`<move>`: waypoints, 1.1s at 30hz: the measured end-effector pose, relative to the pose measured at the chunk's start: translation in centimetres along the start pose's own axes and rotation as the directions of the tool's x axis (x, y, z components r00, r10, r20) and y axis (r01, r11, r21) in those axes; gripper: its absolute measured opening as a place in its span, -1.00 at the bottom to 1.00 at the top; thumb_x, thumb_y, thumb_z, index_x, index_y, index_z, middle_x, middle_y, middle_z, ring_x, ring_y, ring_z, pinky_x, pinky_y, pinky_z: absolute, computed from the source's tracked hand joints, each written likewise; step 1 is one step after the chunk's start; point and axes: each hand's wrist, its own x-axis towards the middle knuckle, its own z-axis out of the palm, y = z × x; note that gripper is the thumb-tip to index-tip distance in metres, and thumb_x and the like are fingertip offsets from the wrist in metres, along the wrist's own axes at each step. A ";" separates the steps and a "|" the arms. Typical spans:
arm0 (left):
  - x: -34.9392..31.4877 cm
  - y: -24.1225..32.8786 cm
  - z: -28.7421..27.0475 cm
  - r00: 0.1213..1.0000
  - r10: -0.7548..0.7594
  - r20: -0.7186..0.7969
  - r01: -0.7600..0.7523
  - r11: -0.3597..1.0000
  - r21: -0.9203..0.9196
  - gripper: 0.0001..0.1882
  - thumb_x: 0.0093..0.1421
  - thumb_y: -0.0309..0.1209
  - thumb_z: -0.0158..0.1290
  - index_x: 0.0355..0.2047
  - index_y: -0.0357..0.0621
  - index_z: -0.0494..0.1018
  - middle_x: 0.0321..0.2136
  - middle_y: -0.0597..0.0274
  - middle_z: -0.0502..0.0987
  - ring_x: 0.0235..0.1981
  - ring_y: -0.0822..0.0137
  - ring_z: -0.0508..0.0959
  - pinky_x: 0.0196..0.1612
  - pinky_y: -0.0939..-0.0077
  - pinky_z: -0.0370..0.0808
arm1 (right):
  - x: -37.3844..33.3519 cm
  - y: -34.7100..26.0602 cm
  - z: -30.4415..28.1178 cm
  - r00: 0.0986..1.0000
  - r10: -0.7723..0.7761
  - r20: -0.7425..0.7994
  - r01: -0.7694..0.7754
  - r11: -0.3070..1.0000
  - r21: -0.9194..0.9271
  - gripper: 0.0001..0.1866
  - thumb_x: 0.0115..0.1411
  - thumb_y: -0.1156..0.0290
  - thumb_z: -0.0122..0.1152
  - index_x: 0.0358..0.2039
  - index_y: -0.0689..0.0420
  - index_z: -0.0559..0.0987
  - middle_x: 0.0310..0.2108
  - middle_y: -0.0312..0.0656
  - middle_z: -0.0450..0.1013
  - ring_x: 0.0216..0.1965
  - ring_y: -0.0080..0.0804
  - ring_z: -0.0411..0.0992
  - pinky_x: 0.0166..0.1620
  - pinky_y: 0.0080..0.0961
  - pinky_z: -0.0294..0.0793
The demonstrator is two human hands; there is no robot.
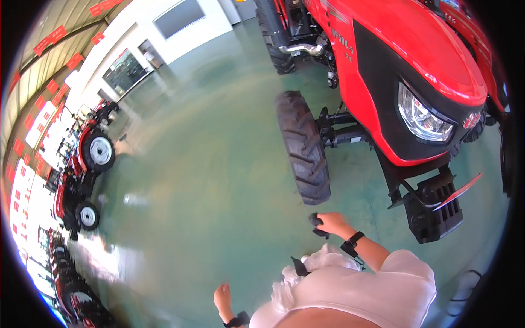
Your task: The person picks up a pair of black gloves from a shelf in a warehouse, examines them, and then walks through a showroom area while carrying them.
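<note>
My right hand (pixel 333 223) is closed around a small black object (pixel 318 225) whose kind I cannot make out. It is held out in front of me, just short of the front tyre (pixel 304 147) of a red tractor (pixel 377 60). Low at my left side hangs my left hand (pixel 222 300), its fingers curled in and nothing showing in them. A black band circles each wrist. The tractor's headlight (pixel 424 115) and black front weights (pixel 435 210) are to the right of my right hand, apart from it.
Along the left side stands a row of red tractors (pixel 82 158) with pale wheel hubs. Green, glossy floor (pixel 202 147) stretches between them and the near tractor. A white wall (pixel 180 38) with a dark window and a doorway (pixel 150 54) closes the far end.
</note>
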 end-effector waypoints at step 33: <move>30.3 15.6 16.5 0.752 0.585 0.306 -0.602 0.797 -0.044 -0.74 0.05 -0.35 -0.20 -0.24 -0.10 0.33 -0.34 0.07 0.42 -0.38 0.12 0.43 -0.35 0.37 0.39 | 13.9 -2.4 -9.4 0.905 0.314 -0.287 -0.320 0.947 0.029 -0.79 -0.25 0.24 0.06 -0.59 0.09 0.44 -0.63 -0.09 0.38 -0.54 -0.11 0.35 -0.46 -0.33 0.33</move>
